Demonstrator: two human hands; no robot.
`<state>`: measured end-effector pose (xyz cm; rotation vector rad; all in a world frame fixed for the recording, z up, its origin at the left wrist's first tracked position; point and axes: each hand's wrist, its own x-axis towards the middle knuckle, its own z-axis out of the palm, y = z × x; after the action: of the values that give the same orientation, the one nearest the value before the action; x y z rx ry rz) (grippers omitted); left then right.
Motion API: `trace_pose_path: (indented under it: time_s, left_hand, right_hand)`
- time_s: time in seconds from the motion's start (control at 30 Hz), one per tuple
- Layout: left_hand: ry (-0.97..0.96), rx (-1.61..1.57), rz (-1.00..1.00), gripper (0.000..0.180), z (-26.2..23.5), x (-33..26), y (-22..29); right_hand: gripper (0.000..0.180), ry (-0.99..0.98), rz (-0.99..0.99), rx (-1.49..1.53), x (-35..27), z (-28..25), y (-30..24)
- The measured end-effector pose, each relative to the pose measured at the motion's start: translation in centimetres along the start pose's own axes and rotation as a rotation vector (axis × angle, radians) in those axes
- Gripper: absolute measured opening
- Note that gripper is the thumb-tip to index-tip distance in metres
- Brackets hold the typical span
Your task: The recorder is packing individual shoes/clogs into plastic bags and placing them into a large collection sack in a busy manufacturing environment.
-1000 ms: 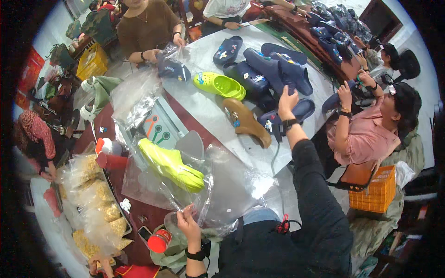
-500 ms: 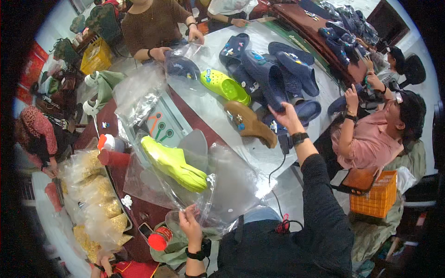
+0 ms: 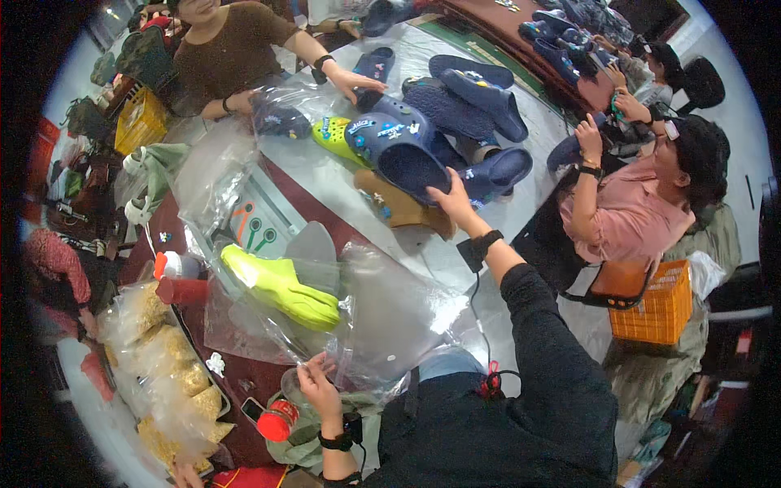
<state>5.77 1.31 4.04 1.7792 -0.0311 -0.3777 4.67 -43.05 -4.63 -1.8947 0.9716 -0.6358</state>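
Observation:
My right hand [image 3: 455, 202] grips the heel end of a navy clog [image 3: 394, 134] with charms on its toe. It is raised over a tan clog [image 3: 399, 203] and partly covers a lime clog [image 3: 332, 134] with holes. My left hand [image 3: 320, 386] pinches the near edge of a clear plastic bag [image 3: 390, 313] spread over the table. A plain lime-yellow clog [image 3: 285, 286] lies in or under the clear plastic; I cannot tell which. Several other navy clogs [image 3: 488, 102] lie beyond my right hand.
Across the table, a co-worker's hand [image 3: 355, 80] reaches near the navy clogs. A grey tray [image 3: 272, 207] and a red-lidded jar [image 3: 278, 420] sit to the left. Bags of gold pieces [image 3: 179, 366] fill the left end. An orange crate [image 3: 651, 313] stands at right.
My right hand has lifted the navy clog off the pile, turning its opening toward me. The co-worker's hand has stretched toward the clogs. The whole view has shifted slightly; my left hand still holds the plastic.

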Motion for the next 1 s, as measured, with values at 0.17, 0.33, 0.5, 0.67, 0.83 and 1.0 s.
trace_pose_path:
  time_s: [0.17, 0.33, 0.5, 0.67, 0.83, 1.0]
  left_hand:
    - [0.018, -0.025, -0.006, 0.025, -0.4, -0.1, -0.1]
    - [0.029, -0.022, 0.006, 0.025, 0.0, -0.1, -0.2]
    - [0.152, 0.150, -0.043, 0.016, -0.4, -0.8, -1.5]
    - [0.213, 0.180, 0.012, 0.016, 0.2, -0.4, -2.6]
    - [0.286, 0.166, 0.054, 0.018, 0.2, -0.6, -4.0]
    - [0.365, 0.325, 0.210, 0.027, -0.2, -0.7, -3.6]
  right_hand:
    - [0.070, 0.488, -0.316, -0.271, -0.3, -3.0, -0.9]
    - [0.045, 0.293, -0.086, -0.799, 0.2, -7.3, 4.7]
    - [0.028, 0.136, -0.184, -0.630, -3.5, -7.0, 0.9]
    - [0.019, 0.433, -0.246, -0.430, -11.2, -8.2, -1.0]
    - [0.027, 0.438, -0.279, -0.156, -12.8, -10.0, -1.4]
    - [0.023, 0.411, -0.057, 0.297, -18.7, -8.3, -7.9]
